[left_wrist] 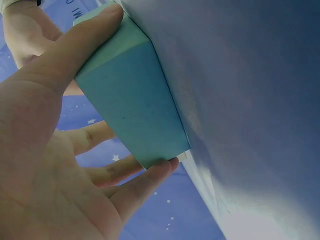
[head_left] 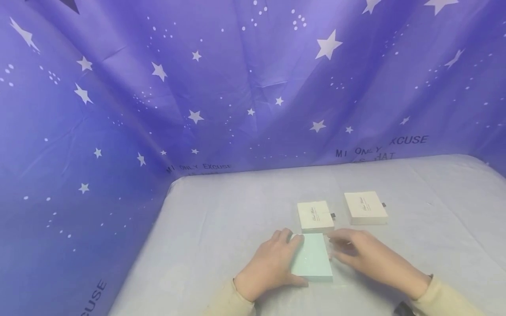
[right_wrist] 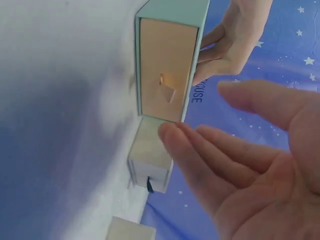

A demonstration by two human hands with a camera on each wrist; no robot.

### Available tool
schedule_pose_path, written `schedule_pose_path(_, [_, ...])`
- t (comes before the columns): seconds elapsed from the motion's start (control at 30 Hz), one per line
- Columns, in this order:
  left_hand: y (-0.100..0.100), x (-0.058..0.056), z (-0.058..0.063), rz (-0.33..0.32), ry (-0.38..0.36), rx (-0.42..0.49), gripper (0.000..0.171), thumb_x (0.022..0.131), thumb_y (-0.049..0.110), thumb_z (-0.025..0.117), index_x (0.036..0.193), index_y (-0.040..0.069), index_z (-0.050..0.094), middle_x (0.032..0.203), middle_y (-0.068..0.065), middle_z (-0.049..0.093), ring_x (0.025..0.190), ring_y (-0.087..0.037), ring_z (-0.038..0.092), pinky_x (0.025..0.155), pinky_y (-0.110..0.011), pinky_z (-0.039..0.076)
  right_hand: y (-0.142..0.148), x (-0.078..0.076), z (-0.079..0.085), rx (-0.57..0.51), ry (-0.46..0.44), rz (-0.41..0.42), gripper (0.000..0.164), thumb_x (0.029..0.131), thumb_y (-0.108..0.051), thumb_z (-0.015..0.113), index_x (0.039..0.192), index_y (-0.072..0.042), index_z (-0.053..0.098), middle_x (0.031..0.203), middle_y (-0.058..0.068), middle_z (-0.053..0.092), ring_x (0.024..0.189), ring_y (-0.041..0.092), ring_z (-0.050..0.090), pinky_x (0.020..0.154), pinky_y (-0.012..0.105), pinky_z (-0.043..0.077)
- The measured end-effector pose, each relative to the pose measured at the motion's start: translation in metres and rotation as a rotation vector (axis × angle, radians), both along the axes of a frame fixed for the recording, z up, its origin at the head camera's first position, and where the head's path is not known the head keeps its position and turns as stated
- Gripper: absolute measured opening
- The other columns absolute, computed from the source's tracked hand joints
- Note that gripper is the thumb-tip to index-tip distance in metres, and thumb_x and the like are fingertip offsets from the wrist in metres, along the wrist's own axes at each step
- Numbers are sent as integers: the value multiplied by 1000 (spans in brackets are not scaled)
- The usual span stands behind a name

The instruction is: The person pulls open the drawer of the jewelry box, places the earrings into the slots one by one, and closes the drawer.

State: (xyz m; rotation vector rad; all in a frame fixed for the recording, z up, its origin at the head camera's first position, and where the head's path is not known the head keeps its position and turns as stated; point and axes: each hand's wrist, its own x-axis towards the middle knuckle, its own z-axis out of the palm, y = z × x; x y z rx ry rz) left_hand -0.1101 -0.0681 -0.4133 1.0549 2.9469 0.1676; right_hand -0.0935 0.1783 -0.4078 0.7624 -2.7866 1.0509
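A mint green drawer box (head_left: 314, 261) lies on the table in the head view. My left hand (head_left: 272, 263) grips it from the left, thumb at the near side and fingers at the far side, as the left wrist view shows. The right wrist view shows the box's pale peach drawer front (right_wrist: 165, 50), flush in its sleeve, with a small pull tab (right_wrist: 167, 92). My right hand (head_left: 367, 254) hovers just right of that front, fingers loosely bent and thumb apart from them. Nothing sits between its fingertips, and they stand apart from the tab.
Just beyond the green box is a cream drawer box (head_left: 314, 214) with a dark tab on its right. Another cream box (head_left: 364, 207) stands farther right. A pale cloth covers the table (head_left: 221, 219). Behind and to the left hangs a purple star-patterned curtain (head_left: 237, 79).
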Motion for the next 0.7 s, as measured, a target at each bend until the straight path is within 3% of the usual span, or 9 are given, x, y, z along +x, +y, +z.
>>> schedule_pose_path(0.1, [0,0,1,0,5,-1,92,63,63,84,136,18,53,116,-1,54,98,-13,53,67,-20,49,2,-3,-2,1,-55,-17,33,81,-10,76,111,2,69,98,6,73,85,17,69,74,31,58])
schedule_pose_path(0.33, [1,1,3,4,-3,2,92,63,62,84,136,18,52,117,-2,54,99,-13,52,67,-20,49,4,-7,-5,-79,-289,12,21,84,-13,73,102,-2,71,85,-2,71,72,3,63,63,24,55])
schedule_pose_path(0.47, [1,1,3,3,8,1,91,63,62,84,136,18,52,117,-2,54,98,-13,52,67,-20,48,3,-9,-8,-112,-331,46,15,84,-8,69,98,-4,73,81,-2,72,65,4,62,58,24,54])
schedule_pose_path(0.7, [0,1,1,9,10,8,91,62,63,84,137,19,54,117,0,54,99,-13,53,71,-20,50,0,-12,-11,-77,-295,29,20,75,1,63,89,-8,73,73,-6,68,59,2,56,57,23,51])
